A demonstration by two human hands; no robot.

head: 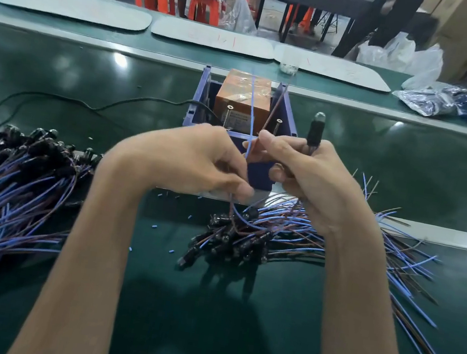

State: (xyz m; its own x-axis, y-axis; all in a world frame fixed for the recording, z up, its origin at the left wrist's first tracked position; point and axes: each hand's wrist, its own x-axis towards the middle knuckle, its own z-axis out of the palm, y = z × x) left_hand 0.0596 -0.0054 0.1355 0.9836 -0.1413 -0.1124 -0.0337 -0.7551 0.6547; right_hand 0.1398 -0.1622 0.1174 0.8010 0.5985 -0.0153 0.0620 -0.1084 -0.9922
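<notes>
1. Left hand [196,155] is curled, thumb and fingers pinching a blue lead [252,112]. Right hand [306,173] is curled round a black lamp [315,131], fingertips at a brown lead [273,109].
2. The lamp stands upright above the right fist, rounded tip up.
3. Both thin leads rise, slightly slanted, across a purple box [289,118].
4. The lamp's lower end is hidden in the fist.
5. A pile of wired lamps [246,240] lies beneath the hands.

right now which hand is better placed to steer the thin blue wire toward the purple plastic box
Likely left: left hand pinches the thin blue wire; right hand grips a black cylindrical lamp.
</notes>
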